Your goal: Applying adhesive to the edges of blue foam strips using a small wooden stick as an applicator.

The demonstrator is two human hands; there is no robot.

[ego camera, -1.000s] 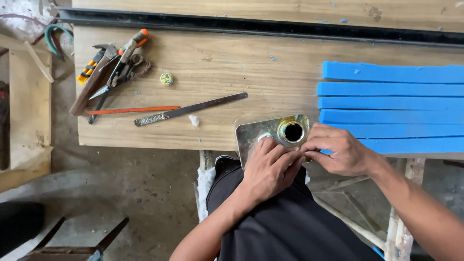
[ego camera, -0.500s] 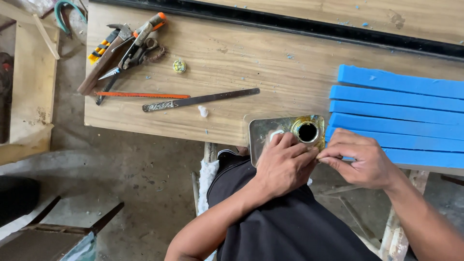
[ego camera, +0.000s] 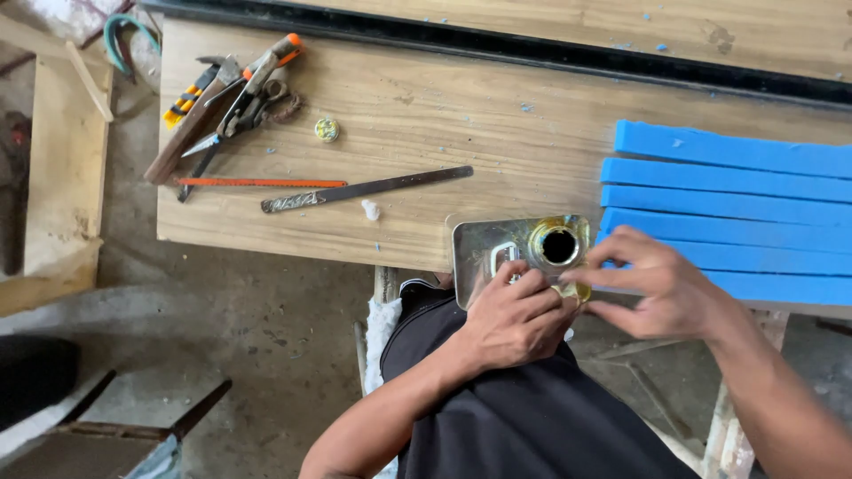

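Shiny metal can (ego camera: 519, 253), rectangular, sits at the table's (ego camera: 417, 115) near edge, at about 5 o'clock from the table centre, partly overhanging toward the person's lap. Round open spout (ego camera: 558, 246) with a yellowish rim at the can's right end; a small metal handle loop shows at the spout's 9 o'clock.

Left hand (ego camera: 515, 315): lies on the can's near edge, fingers curled together and pressed down over the top face, fingertips just at the handle loop. It grips the can.

Right hand (ego camera: 661, 288): at the can's 3 o'clock, fingers half spread, thumb and forefinger drawn toward each other at a small yellowish piece (ego camera: 572, 291) just below the spout, at its 6 o'clock. Cannot tell whether the fingers actually pinch it or only touch it.

Blue foam strips (ego camera: 737, 200) lie stacked side by side at the can's 2 o'clock, the nearest touching or just beside the can's right end; the right hand lies over the nearer ones.

At the can's 10 o'clock: a flat dark file (ego camera: 364, 189), an orange-bladed saw blade (ego camera: 262, 183) just left of it, a small white scrap (ego camera: 370, 210). Farther out at 10 o'clock, a heap of tools (ego camera: 226, 98): hammer, snips with orange grips, a yellow-and-black knife. A small round yellowish cap (ego camera: 327, 130) lies at the heap's 3 o'clock, apart from it.
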